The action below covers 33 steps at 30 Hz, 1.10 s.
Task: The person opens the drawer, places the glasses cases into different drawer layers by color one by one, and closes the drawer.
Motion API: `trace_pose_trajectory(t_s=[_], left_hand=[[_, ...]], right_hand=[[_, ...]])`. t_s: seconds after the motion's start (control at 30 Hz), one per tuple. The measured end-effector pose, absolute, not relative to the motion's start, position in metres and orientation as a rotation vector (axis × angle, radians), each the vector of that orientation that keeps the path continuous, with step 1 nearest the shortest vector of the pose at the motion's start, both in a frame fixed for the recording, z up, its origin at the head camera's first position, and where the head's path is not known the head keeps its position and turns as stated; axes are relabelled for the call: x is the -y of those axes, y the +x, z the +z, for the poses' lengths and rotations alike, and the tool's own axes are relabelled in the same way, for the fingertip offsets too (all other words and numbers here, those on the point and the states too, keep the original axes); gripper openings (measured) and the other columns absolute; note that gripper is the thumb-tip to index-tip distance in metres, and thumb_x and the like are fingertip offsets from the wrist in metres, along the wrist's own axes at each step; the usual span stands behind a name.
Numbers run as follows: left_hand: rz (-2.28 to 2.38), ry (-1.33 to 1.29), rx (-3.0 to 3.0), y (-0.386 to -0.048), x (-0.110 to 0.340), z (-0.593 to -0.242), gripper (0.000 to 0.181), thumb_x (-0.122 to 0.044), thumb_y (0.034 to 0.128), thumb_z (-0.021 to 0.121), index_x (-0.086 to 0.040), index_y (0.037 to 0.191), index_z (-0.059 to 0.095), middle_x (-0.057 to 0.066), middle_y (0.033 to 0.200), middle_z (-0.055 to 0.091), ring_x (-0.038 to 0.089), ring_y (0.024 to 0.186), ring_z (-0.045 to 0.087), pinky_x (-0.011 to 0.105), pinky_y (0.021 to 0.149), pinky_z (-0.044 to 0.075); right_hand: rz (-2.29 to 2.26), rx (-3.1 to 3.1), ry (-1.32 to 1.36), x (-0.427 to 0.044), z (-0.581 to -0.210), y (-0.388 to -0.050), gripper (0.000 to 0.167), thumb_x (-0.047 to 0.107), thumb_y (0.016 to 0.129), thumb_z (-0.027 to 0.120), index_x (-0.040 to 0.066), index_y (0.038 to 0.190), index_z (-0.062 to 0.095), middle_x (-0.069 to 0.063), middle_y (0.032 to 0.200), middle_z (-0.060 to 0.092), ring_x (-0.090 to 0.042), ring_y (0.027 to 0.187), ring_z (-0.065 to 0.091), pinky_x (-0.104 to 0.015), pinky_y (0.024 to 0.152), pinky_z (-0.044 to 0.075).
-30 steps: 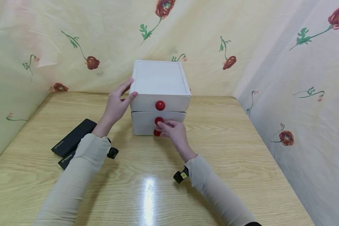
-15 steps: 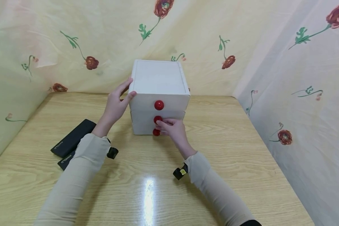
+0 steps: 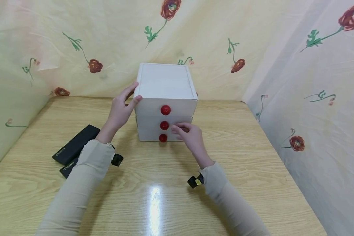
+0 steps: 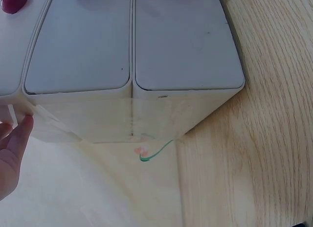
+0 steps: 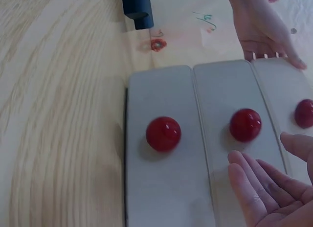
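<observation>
head: left hand (image 3: pixel 120 106) lays extended fingers on the box (image 3: pixel 166 80) at its right; right hand (image 3: pixel 190 136) is relaxed, the middle knob (image 3: pixel 164 125) just beside it. left wrist: fingertip touches the box. right wrist: fingers and middle knob are apart.

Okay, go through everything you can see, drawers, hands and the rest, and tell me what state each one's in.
White drawer box: upright on the table
Top drawer: closed
Middle drawer: closed
Bottom drawer: closed
Left hand: resting against the box's side
Right hand: holding nothing, fingers near the middle knob
Two black cases: lying on the table, partly hidden by the left sleeve
</observation>
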<state>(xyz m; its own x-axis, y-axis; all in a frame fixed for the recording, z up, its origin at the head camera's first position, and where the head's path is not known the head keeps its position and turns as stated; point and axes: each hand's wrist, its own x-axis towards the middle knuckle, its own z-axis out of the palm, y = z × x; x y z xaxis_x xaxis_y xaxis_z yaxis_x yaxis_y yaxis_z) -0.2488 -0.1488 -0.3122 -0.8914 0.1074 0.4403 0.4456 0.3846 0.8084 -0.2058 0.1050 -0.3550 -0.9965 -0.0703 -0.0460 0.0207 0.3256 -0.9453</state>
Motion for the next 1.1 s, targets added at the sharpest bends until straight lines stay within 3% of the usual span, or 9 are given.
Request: trace_pose_trajectory(t_s=[0.33,0.57,0.87,1.1], left_hand=[[-1.492,-0.486,2.33,-0.249,0.15,-0.313,0.056,-0.033,0.0974,0.056,-0.013,0.148,0.041,0.005,0.155,0.037,0.026,0.141,0.04,0.045,0.111,0.04],[-1.496,-0.472,2.345,-0.252,0.148,-0.313,0.054,-0.025,0.0989,0.054,-0.008,0.148,0.039,0.01,0.155,0.036,0.029,0.141,0.039,0.046,0.112,0.038],[-1.485,-0.49,2.334,-0.248,0.149,-0.314,0.055,-0.034,0.0981,0.054,-0.013,0.148,0.041,0.005,0.155,0.038,0.026,0.14,0.041,0.046,0.11,0.04],[-1.52,-0.467,2.346,-0.247,0.148,-0.312,0.056,-0.035,0.0979,0.054,-0.016,0.148,0.04,0.002,0.155,0.037,0.026,0.141,0.04,0.052,0.102,0.046]], right_hand=[[-1.775,-2.542,-0.022,-0.126,-0.35,-0.203,0.031,0.024,0.094,0.065,0.004,0.117,0.067,-0.015,0.113,0.071,-0.026,0.102,0.07,-0.033,0.08,0.059],[-1.807,-2.56,0.007,-0.141,-0.347,-0.201,0.031,0.023,0.094,0.064,0.003,0.118,0.067,-0.018,0.113,0.07,-0.031,0.104,0.069,-0.039,0.084,0.058],[-1.851,-2.642,0.073,-0.159,-0.338,-0.207,0.033,0.022,0.095,0.063,0.003,0.121,0.064,-0.016,0.117,0.069,-0.026,0.105,0.068,-0.036,0.085,0.058],[-1.871,-2.747,0.034,-0.165,-0.33,-0.211,0.031,0.016,0.093,0.065,0.006,0.123,0.064,-0.013,0.12,0.069,-0.006,0.093,0.064,-0.014,0.074,0.055]])
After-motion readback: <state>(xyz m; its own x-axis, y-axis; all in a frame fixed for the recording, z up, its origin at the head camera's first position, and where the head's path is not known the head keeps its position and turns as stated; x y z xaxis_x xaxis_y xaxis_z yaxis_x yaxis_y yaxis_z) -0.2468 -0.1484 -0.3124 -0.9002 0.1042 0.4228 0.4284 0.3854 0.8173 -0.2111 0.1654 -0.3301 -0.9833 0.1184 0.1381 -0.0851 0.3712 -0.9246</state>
